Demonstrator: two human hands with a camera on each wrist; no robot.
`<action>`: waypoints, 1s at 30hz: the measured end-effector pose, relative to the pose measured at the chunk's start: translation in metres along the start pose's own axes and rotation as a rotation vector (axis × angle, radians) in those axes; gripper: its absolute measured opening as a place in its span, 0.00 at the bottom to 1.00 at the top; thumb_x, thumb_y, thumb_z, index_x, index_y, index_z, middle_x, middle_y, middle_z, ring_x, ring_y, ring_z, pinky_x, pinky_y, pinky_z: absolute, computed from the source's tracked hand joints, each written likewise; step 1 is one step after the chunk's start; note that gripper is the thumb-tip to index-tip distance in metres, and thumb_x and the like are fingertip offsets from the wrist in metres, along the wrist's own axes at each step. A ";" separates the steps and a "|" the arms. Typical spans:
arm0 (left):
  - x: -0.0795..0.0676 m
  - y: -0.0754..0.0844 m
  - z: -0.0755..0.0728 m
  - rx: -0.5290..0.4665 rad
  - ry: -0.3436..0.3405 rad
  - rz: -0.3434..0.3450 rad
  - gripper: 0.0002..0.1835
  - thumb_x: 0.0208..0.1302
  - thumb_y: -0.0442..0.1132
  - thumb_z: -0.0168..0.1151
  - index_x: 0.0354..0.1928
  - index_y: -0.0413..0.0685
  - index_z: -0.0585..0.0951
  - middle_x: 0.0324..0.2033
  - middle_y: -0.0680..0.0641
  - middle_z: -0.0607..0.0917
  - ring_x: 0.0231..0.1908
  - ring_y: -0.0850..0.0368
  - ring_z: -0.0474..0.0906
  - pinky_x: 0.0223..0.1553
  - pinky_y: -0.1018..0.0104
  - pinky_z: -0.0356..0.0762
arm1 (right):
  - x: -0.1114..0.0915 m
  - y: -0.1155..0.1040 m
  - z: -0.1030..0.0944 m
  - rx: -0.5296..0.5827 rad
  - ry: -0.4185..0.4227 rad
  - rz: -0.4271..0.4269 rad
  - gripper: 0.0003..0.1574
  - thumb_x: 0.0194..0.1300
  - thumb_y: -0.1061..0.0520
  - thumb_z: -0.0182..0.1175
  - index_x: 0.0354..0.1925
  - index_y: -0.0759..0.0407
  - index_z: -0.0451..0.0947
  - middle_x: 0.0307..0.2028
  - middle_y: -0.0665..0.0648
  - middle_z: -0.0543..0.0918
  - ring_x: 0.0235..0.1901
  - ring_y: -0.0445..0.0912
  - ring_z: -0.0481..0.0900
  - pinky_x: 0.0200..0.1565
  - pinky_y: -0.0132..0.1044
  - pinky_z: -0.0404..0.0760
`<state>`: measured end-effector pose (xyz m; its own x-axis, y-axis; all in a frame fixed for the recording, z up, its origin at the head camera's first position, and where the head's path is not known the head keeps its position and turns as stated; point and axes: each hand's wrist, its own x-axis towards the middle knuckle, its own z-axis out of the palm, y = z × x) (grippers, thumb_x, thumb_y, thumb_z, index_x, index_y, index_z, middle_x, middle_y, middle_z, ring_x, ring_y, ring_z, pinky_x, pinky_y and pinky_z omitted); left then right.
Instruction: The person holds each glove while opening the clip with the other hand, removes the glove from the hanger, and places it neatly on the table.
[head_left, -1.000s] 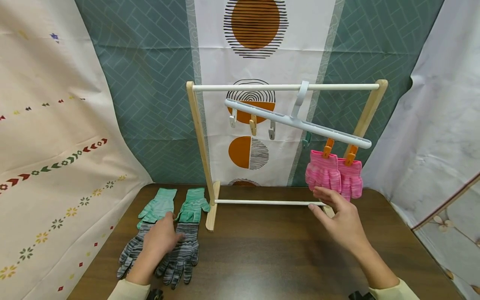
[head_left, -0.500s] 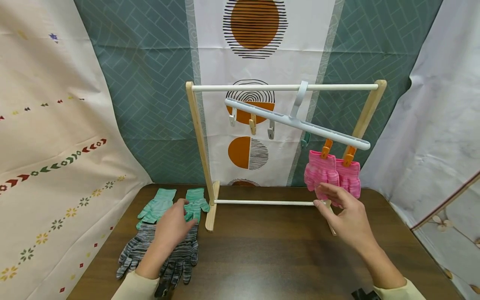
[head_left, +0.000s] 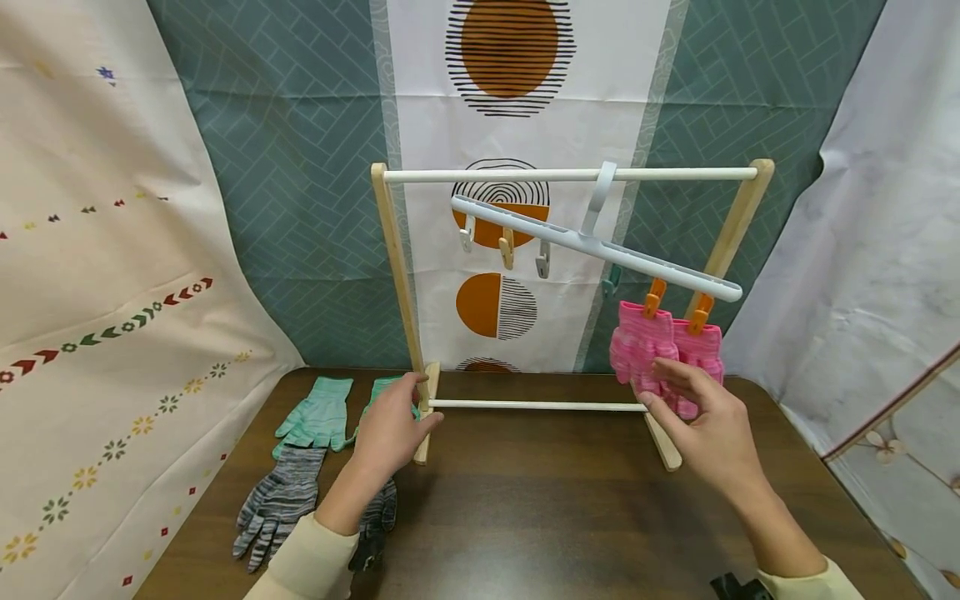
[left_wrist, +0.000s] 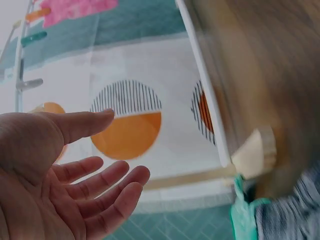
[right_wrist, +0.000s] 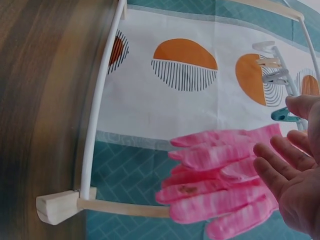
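A pair of pink gloves (head_left: 643, 337) hangs from two orange clothespins (head_left: 654, 297) at the low right end of a white hanger (head_left: 592, 246). My right hand (head_left: 708, 425) is right at the gloves' fingers, its own fingers loosely spread and holding nothing. In the right wrist view the pink gloves (right_wrist: 220, 175) dangle beside that hand's fingertips. My left hand (head_left: 390, 429) hovers near the rack's left foot with relaxed fingers and nothing in its grasp. Under and beside it lie mint green gloves (head_left: 318, 417) and grey striped gloves (head_left: 281, 496), partly hidden by the hand and forearm.
The hanger hooks over the top rail (head_left: 495, 176) of a wooden rack and tilts down to the right. Several unused clothespins, such as a beige one (head_left: 507, 248), hang along it. A lower bar (head_left: 536, 405) joins the rack's feet on the brown table (head_left: 525, 517).
My left hand has lifted off the grey striped gloves and moved up and right toward the rack's left foot. My right hand has shifted slightly right, staying by the pink gloves, which sway a little.
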<state>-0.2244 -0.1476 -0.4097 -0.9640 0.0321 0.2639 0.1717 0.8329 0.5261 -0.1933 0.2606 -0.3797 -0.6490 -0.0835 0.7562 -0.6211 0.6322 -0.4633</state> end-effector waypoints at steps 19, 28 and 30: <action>0.024 0.065 0.021 -0.215 -0.001 0.154 0.33 0.64 0.45 0.79 0.70 0.49 0.78 0.47 0.47 0.85 0.41 0.49 0.84 0.38 0.55 0.82 | 0.014 -0.006 -0.016 -0.025 0.065 -0.004 0.36 0.56 0.72 0.79 0.62 0.66 0.82 0.54 0.62 0.88 0.55 0.25 0.80 0.56 0.17 0.74; 0.036 0.091 0.038 -0.350 -0.050 0.185 0.34 0.65 0.44 0.78 0.72 0.52 0.77 0.52 0.47 0.86 0.45 0.50 0.84 0.47 0.52 0.83 | 0.023 -0.012 -0.020 -0.008 0.085 0.008 0.38 0.56 0.71 0.79 0.65 0.63 0.82 0.57 0.63 0.86 0.56 0.27 0.80 0.56 0.18 0.74; 0.040 0.097 0.043 -0.385 -0.058 0.200 0.34 0.66 0.44 0.78 0.72 0.53 0.77 0.53 0.48 0.86 0.48 0.48 0.85 0.49 0.52 0.84 | 0.025 -0.013 -0.021 -0.012 0.086 0.011 0.38 0.56 0.71 0.79 0.65 0.62 0.81 0.57 0.62 0.86 0.56 0.28 0.81 0.56 0.19 0.74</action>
<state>-0.2547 -0.0416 -0.3829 -0.9122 0.2115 0.3510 0.4084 0.5408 0.7354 -0.1919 0.2667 -0.3452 -0.6151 -0.0099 0.7884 -0.6084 0.6419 -0.4667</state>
